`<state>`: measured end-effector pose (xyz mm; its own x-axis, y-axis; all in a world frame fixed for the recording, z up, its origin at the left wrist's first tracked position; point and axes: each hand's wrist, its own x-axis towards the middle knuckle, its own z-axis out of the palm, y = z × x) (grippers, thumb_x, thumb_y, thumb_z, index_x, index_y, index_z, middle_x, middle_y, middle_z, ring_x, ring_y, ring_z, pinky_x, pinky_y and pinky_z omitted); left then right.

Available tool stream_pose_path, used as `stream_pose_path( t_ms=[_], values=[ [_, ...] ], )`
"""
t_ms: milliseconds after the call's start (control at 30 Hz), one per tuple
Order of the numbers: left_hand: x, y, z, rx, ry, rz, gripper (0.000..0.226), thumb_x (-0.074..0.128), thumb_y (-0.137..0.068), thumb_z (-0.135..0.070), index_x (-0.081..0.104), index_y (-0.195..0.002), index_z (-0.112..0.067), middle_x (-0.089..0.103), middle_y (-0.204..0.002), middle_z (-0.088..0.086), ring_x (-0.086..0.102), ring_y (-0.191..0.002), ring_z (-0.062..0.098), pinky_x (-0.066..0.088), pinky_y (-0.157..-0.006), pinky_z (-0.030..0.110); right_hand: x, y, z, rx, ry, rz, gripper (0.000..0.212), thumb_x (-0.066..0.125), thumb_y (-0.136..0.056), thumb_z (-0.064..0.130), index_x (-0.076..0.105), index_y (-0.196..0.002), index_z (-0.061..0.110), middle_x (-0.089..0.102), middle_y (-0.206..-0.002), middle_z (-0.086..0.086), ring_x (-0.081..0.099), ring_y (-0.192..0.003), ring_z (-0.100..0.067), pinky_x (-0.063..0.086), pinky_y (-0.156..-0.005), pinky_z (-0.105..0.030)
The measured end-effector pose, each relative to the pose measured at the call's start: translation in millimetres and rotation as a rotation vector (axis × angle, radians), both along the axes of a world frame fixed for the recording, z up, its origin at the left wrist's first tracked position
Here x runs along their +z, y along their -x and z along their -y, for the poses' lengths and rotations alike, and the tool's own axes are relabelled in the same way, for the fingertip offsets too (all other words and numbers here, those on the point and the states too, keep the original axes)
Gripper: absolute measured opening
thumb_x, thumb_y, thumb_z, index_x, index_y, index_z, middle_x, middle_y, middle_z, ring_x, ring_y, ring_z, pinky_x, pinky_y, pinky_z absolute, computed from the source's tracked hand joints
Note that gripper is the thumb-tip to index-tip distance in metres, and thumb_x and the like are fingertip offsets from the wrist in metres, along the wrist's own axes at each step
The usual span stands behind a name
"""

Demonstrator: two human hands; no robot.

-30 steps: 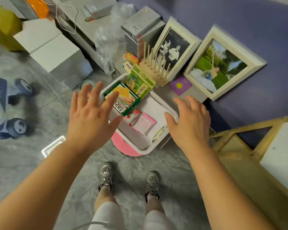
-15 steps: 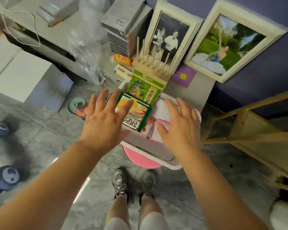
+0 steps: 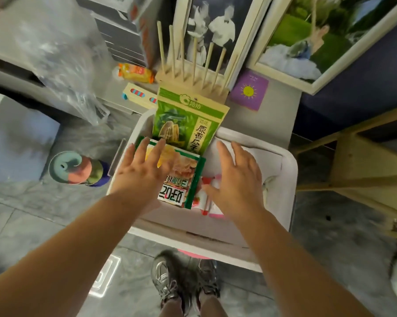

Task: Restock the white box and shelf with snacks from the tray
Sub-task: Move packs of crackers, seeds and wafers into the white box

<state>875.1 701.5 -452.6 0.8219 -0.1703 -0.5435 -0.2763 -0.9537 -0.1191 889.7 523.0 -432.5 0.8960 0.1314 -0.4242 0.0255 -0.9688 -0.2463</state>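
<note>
We have leaned in since half a second ago. The white tray (image 3: 292, 179) now fills the middle of the frame. It is a smooth plastic tub with rounded corners and a thick rim, and a sliver of pink stool (image 3: 193, 256) shows under its near wall.

At the tray's upper edge the sunflower-seed bag (image 3: 188, 122) stands tilted against the wooden peg rack (image 3: 193, 85). It is a flat pouch, matte green with a tan top band.

In front of it, centre frame, lies the chip packet (image 3: 183, 177), glossy and rectangular with a green border.

The left grip (image 3: 140, 172) has slid from the packet's left edge onto its upper left. Its fingers are straight and spread apart, holding nothing.

The right grip (image 3: 236, 179) has gone deeper into the tray and is likewise splayed flat, palm down. It covers most of the small pink-and-white sachets (image 3: 206, 197), which are crinkly with sealed edges. We cannot tell whether either palm actually touches what is under it.

The purple sun card (image 3: 249, 91) lies flat on the desk just right of the rack.
</note>
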Motion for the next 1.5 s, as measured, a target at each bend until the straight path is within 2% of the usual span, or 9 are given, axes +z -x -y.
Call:
stream_pose_path(
  t_ms=[167, 333, 400, 567, 800, 967, 1200, 1433, 1500],
  values=[
    [-28.9, -16.2, 3.9, -0.042, 0.002, -0.085, 0.124, 0.064, -0.072, -0.058, -0.046, -0.118, -0.024, -0.035, -0.144, 0.016, -0.024, -0.133, 0.042, -0.013, -0.105, 0.055, -19.7, -21.3, -0.8, -0.03, -0.029, 0.05, 0.085, 0.061, -0.084, 0.042, 0.004, -0.146, 0.029, 0.003, -0.157, -0.003, 0.003, -0.142, -0.028, 0.012, -0.116, -0.045],
    [-44.8, -20.0, 4.2, -0.116, -0.037, -0.082, 0.125, 0.059, -0.072, -0.065, -0.05, -0.117, -0.024, -0.044, -0.133, 0.019, -0.025, -0.132, 0.044, -0.011, -0.106, 0.055, -57.1, 0.6, 13.8, -0.074, 0.028, -0.036, 0.082, 0.059, -0.084, 0.047, 0.006, -0.145, 0.03, 0.004, -0.156, -0.002, 0.004, -0.143, -0.027, 0.012, -0.115, -0.044],
    [-49.2, -21.1, 2.5, -0.152, -0.032, -0.057, 0.126, 0.058, -0.069, -0.068, -0.049, -0.119, -0.024, -0.04, -0.138, 0.02, -0.025, -0.132, 0.044, -0.012, -0.106, 0.055, -76.6, 18.2, 24.4, -0.071, 0.079, -0.095, 0.086, 0.064, -0.081, 0.047, 0.007, -0.143, 0.033, 0.006, -0.156, -0.002, 0.005, -0.142, -0.027, 0.012, -0.116, -0.046],
    [-54.2, -21.1, -0.7, -0.156, 0.023, 0.023, 0.126, 0.059, -0.068, -0.068, -0.051, -0.114, -0.027, -0.006, -0.151, 0.016, -0.017, -0.136, 0.041, -0.015, -0.105, 0.054, -109.7, 39.6, 38.2, -0.134, 0.132, -0.223, 0.095, 0.068, -0.074, 0.051, 0.005, -0.143, 0.033, 0.006, -0.154, -0.005, 0.01, -0.14, -0.032, 0.021, -0.112, -0.05],
    [-48.7, -17.6, 4.5, -0.11, 0.038, -0.044, 0.123, 0.062, -0.071, -0.055, -0.046, -0.124, -0.03, -0.015, -0.149, 0.012, -0.022, -0.135, 0.039, -0.005, -0.103, 0.065, -122.6, 33.0, 27.0, -0.15, 0.101, -0.188, 0.108, 0.077, -0.066, 0.047, -0.001, -0.14, 0.043, -0.013, -0.152, -0.003, 0.001, -0.138, -0.04, 0.023, -0.109, -0.05],
    [-48.4, -17.2, 5.6, -0.118, 0.038, -0.04, 0.118, 0.058, -0.075, -0.052, -0.05, -0.116, -0.031, -0.021, -0.149, 0.014, -0.025, -0.133, 0.04, -0.003, -0.103, 0.066, -123.9, 30.5, 26.8, -0.115, 0.124, -0.176, 0.107, 0.078, -0.066, 0.043, 0.002, -0.141, 0.04, 0.0, -0.153, -0.005, 0.014, -0.134, -0.039, 0.04, -0.1, -0.045],
    [-45.7, -11.1, 6.8, -0.079, 0.072, -0.025, 0.115, 0.056, -0.077, -0.05, -0.051, -0.113, -0.033, -0.009, -0.149, 0.012, -0.02, -0.135, 0.038, -0.003, -0.106, 0.062, -123.4, 35.0, 29.3, -0.123, 0.094, -0.165, 0.103, 0.075, -0.071, 0.041, 0.0, -0.142, 0.04, 0.01, -0.149, -0.007, 0.026, -0.126, -0.035, 0.045, -0.095, -0.04],
    [-39.1, -6.0, 12.0, -0.022, 0.089, -0.042, 0.117, 0.06, -0.075, -0.049, -0.046, -0.123, -0.037, -0.014, -0.147, 0.008, -0.02, -0.136, 0.037, -0.002, -0.108, 0.06, -103.5, 35.5, 32.3, -0.128, 0.043, -0.044, 0.098, 0.073, -0.075, 0.036, 0.0, -0.141, 0.04, 0.021, -0.139, -0.001, 0.029, -0.12, -0.027, 0.046, -0.091, -0.036],
    [-32.4, -5.1, 14.4, -0.002, 0.094, -0.034, 0.119, 0.061, -0.074, -0.05, -0.05, -0.118, -0.038, -0.014, -0.147, 0.011, -0.021, -0.136, 0.036, 0.0, -0.109, 0.06, -92.9, 35.6, 31.2, -0.137, 0.028, -0.027, 0.098, 0.071, -0.076, 0.036, -0.002, -0.142, 0.04, 0.023, -0.138, 0.0, 0.029, -0.12, -0.026, 0.046, -0.09, -0.035]
  ],
)
